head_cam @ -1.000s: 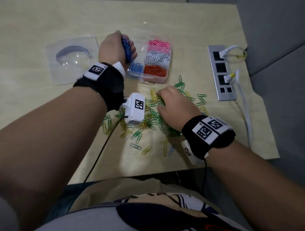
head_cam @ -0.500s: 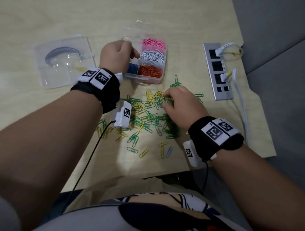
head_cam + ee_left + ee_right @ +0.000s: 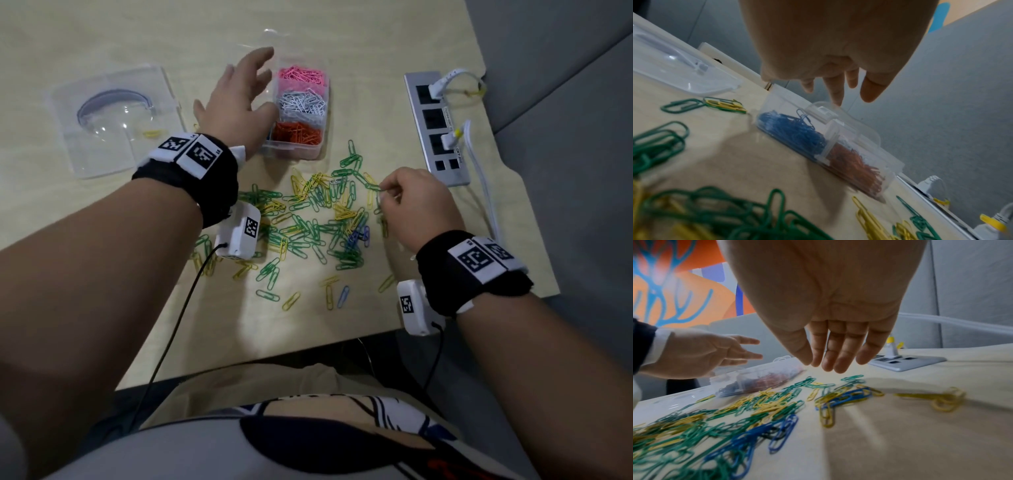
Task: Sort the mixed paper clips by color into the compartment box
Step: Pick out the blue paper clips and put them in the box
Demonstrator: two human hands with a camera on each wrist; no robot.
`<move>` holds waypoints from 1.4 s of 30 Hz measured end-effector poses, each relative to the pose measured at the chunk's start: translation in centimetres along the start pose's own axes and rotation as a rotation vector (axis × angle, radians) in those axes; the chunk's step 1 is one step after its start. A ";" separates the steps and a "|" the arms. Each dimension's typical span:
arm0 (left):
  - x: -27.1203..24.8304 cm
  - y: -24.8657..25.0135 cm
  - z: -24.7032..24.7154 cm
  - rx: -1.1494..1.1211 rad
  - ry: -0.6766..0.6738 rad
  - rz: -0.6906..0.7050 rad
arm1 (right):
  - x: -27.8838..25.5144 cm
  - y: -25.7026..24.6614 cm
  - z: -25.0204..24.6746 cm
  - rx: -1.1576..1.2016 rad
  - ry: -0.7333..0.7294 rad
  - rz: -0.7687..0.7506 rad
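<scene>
Paper clips [image 3: 318, 219]: lay loose on the counter [image 3: 102, 37], green, yellow, a few blue.
Right grip [image 3: 416, 205]: fingertips drawn together at the pile's right edge; whether they pinched a clip, unclear.
Left grip [image 3: 236, 102]: fingers spread above the compartment box [image 3: 301, 150].
Compartment box: held pink, white, orange, blue clips.

A pale wooden table [image 3: 394, 48] is seen bearing a compartment box [image 3: 318, 150] at twelve o'clock, a clear lid [image 3: 102, 157] at ten, a power strip [image 3: 416, 80] at two, and loose paper clips [image 3: 308, 222] at centre.
</scene>
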State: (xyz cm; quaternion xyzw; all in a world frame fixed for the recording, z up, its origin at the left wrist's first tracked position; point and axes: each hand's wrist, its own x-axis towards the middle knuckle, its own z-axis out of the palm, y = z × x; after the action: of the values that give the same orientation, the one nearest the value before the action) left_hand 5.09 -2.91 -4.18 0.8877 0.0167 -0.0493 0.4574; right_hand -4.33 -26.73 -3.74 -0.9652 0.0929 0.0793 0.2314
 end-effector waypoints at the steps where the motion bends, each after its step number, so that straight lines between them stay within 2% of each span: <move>1: -0.1 0.0 0.1 0.040 0.001 0.002 | -0.3 0.4 -0.2 -0.009 0.014 0.021; 4: -0.6 0.7 0.3 0.185 0.090 0.077 | -1.3 1.1 -0.3 -0.061 -0.009 0.074; 7: -2.6 1.8 1.5 0.078 0.174 0.095 | -2.5 0.7 0.6 -0.056 -0.134 0.111; 10: -5.8 2.5 3.5 -0.044 0.091 0.050 | -3.2 -0.2 2.1 -0.062 -0.175 0.094; 15: -9.4 2.2 5.2 0.085 0.069 0.184 | -3.1 -0.1 3.2 -0.007 -0.109 0.064; 17: -10.0 2.2 5.5 0.031 0.030 0.133 | -2.9 0.2 3.1 0.017 -0.093 0.052; 21: -10.5 1.8 6.4 -0.108 -0.090 -0.085 | -3.0 1.0 2.6 0.049 -0.018 0.043; 26: -11.2 3.0 7.7 -0.436 -0.215 -0.294 | -3.1 1.7 1.5 0.139 0.058 0.071; 31: -11.4 4.7 8.7 -0.692 -0.327 -0.496 | -4.1 0.5 0.9 0.323 0.074 -0.044; 33: -11.3 4.9 8.7 -0.715 -0.336 -0.514 | -4.1 0.2 0.9 0.334 0.102 -0.072; 35: -11.4 4.9 8.6 -0.700 -0.357 -0.466 | -3.8 0.2 0.9 0.301 0.114 -0.083; 37: -11.3 4.4 8.5 -0.654 -0.361 -0.407 | -3.4 0.4 0.7 0.288 0.066 -0.102; 42: -10.6 3.3 7.8 -0.451 -0.216 -0.354 | -3.3 1.2 0.8 0.250 0.029 -0.064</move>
State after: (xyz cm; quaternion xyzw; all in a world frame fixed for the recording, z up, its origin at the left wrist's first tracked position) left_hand -5.79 -10.99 -4.90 0.7368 0.1328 -0.2173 0.6263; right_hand -7.83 -26.92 -4.36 -0.9323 0.0747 0.0457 0.3508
